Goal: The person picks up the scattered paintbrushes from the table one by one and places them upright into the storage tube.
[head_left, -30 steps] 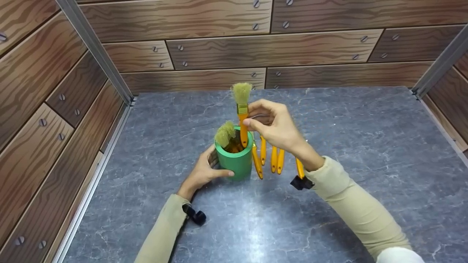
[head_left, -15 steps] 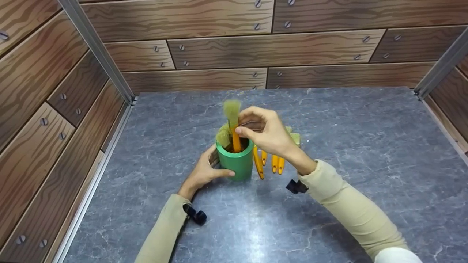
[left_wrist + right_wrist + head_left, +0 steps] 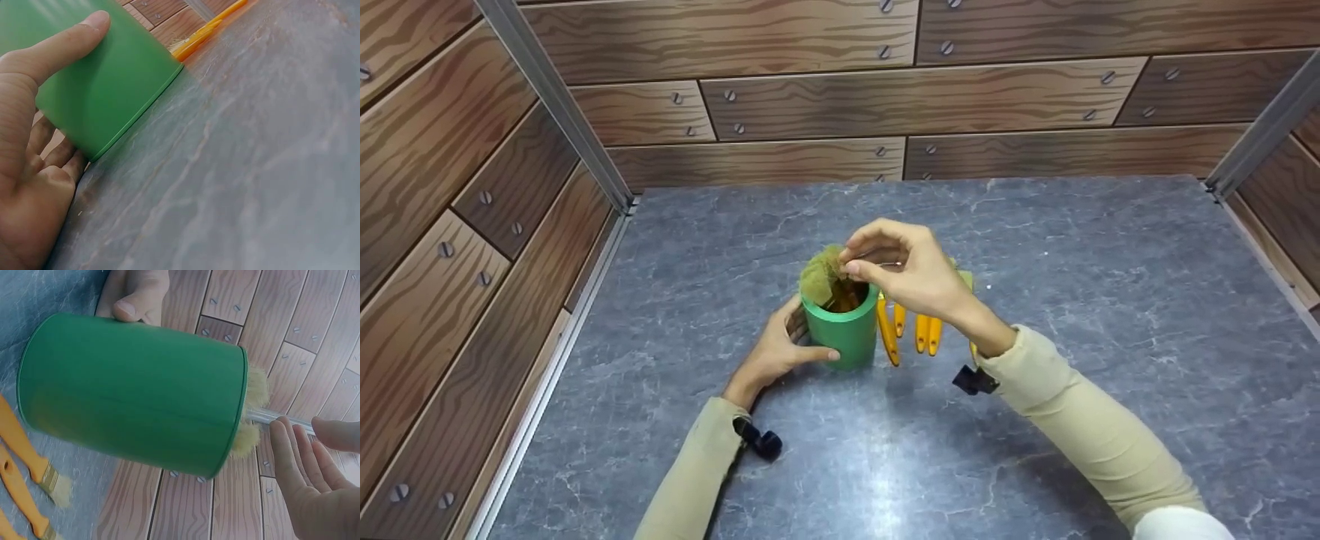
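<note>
A green cylindrical can stands upright on the table, with several paintbrushes in it, their pale bristles up at the rim. My left hand grips the can's left side, thumb across the front and fingers round behind. The left wrist view shows that thumb low on the can wall. My right hand is over the can's right rim, fingertips close by the bristles. From the right wrist, thumb and fingers stand apart with nothing between them, just beyond the can's mouth.
Several orange-handled paintbrushes lie on the table right of the can, partly hidden beneath my right hand and wrist. The grey marbled table ends at wood-patterned walls with metal corner posts.
My right hand lowered an orange-handled paintbrush from above the can into it, bristles up, and let it go. My left hand has stayed in place on the can.
</note>
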Available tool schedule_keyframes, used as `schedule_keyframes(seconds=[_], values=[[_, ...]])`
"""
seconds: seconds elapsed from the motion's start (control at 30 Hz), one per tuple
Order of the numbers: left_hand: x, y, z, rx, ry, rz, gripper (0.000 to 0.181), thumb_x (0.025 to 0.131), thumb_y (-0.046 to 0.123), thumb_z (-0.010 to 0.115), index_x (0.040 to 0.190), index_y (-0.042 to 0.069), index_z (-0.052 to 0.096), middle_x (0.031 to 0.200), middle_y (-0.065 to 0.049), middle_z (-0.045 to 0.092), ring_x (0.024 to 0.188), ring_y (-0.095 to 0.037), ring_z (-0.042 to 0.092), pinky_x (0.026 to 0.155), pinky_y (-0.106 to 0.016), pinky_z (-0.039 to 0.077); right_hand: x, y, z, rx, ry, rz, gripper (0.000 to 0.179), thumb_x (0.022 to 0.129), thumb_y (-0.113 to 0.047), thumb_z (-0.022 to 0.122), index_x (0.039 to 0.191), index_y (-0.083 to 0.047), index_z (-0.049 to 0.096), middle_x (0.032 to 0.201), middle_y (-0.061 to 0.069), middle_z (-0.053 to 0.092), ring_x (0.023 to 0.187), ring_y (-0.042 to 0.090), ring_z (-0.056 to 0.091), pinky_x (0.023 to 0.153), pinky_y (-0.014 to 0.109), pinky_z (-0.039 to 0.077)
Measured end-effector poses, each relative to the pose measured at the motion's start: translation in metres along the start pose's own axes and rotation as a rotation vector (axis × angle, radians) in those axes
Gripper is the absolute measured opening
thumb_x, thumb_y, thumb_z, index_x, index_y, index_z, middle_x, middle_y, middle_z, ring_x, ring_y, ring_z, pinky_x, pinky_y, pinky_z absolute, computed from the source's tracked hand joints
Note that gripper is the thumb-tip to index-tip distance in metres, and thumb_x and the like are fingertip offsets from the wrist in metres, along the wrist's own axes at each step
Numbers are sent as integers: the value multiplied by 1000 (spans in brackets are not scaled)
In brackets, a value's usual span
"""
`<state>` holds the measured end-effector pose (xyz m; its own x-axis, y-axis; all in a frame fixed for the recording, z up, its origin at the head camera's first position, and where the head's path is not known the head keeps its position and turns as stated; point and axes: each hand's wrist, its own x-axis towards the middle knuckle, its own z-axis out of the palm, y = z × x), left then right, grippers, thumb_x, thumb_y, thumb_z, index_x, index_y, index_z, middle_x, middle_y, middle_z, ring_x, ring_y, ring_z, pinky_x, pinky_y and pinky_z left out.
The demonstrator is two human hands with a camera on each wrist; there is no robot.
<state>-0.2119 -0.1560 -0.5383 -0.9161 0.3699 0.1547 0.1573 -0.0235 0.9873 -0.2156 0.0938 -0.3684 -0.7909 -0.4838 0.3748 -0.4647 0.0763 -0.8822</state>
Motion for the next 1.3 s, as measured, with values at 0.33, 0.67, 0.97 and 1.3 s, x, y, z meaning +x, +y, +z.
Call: schedule_keyframes(seconds=[0.33,0.67,0.97,1.3], values=[[-2,0,-2,27,8,-14,103,79,12,97,164,27,41,161,0,53,153,-22,47,130,-44,37,-11,7,-32,-161,1,105,23,101,-8,74,123,-4,74,117,12,77,108,24,76,94,35,65],[-4,0,-2,17,18,-21,105,78,10,98,164,25,41,161,0,53,152,-21,47,130,-41,37,-26,34,-60,-318,40,154,21,99,-8,76,120,-2,76,115,14,77,105,27,76,90,38,67],[-5,1,-1,27,10,-13,104,77,11,98,164,24,42,161,-1,53,152,-21,47,130,-41,37,-45,59,-81,-477,74,206,24,98,-9,78,120,1,76,112,19,77,98,35,77,88,48,67],[-3,3,1,43,2,-29,105,79,14,98,165,27,39,162,1,52,154,-22,45,130,-43,37,-68,90,-95,-574,7,346,27,92,-7,83,113,7,74,100,19,77,87,31,76,80,45,68]])
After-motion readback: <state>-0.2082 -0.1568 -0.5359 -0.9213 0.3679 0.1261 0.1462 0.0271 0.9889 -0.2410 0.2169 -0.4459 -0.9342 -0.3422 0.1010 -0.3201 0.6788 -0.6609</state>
